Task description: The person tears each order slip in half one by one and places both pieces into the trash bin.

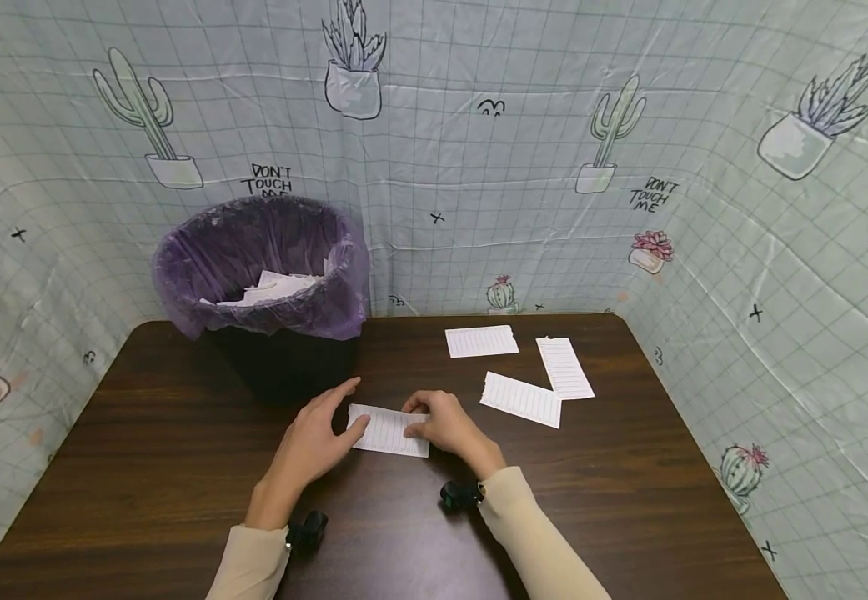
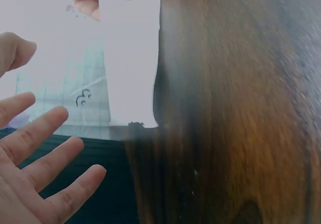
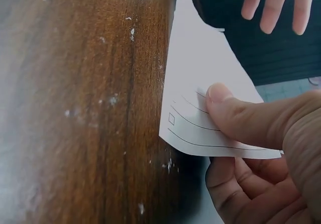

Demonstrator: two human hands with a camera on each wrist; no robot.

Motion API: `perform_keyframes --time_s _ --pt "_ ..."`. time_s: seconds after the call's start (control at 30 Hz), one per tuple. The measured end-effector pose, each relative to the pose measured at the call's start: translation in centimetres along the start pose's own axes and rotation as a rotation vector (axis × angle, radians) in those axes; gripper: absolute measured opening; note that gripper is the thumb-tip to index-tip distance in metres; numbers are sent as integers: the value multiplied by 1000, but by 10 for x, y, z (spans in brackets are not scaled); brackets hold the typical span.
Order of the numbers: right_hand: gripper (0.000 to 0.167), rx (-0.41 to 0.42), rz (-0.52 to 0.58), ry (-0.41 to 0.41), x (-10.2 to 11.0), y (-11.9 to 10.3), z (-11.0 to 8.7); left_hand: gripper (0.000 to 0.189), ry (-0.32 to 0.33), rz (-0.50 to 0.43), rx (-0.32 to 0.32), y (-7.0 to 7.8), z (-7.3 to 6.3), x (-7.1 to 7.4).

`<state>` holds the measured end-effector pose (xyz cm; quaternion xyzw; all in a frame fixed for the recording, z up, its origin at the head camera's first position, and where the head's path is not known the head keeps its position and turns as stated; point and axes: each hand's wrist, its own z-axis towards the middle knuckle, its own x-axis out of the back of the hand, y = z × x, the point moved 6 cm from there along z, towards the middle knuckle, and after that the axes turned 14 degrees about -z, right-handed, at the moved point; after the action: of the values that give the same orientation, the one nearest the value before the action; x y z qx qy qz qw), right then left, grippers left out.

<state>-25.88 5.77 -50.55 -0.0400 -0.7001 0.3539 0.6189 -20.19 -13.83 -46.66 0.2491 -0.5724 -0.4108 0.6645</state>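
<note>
A lined paper slip (image 1: 387, 432) with a ragged short edge is low over the table in front of me. My right hand (image 1: 444, 425) pinches its right end, thumb on the printed face and fingers curled beneath, as the right wrist view shows on the slip (image 3: 205, 78). At the slip's other end my left hand (image 1: 317, 437) is spread, thumb near the paper and fingers straight. In the left wrist view the left hand's fingers (image 2: 65, 196) are apart from the slip (image 2: 131, 58), with nothing between them.
A black bin (image 1: 283, 358) with a purple liner (image 1: 193, 275) stands at the back left, white papers (image 1: 279, 287) inside. Three more lined slips (image 1: 482, 341) (image 1: 521, 400) (image 1: 565, 367) lie at the right on the dark wood table (image 1: 141, 467). A patterned cloth (image 1: 441, 158) hangs behind.
</note>
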Motion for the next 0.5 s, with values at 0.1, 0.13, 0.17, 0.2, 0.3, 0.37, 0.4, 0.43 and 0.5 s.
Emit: perform_keyframes --time_s 0.1,0.13,0.17,0.2,0.3,0.37,0.4,0.43,0.5 --pt "21 -3 3 -4 1 2 -4 57 -15 -24 -24 3 3 -5" --pt "21 -5 4 -5 2 2 -6 55 -21 -44 -34 4 4 -6" --pt "21 -6 4 -5 2 3 -7 53 -27 -69 -41 5 5 -8" --pt "21 -9 5 -8 3 3 -8 51 -33 -91 -47 6 6 -10" --pt "20 -4 15 -13 6 3 -13 45 -56 -148 -48 7 8 -16" --pt "19 1 24 -19 7 2 -15 42 -66 -168 -41 7 9 -20" --pt "19 0 28 -22 8 2 -16 39 -72 -168 -38 6 9 -22" --pt "19 2 33 -26 9 1 -18 36 -76 -170 -34 6 9 -25" --pt "18 5 41 -31 10 0 -20 30 -81 -177 -30 5 8 -30"
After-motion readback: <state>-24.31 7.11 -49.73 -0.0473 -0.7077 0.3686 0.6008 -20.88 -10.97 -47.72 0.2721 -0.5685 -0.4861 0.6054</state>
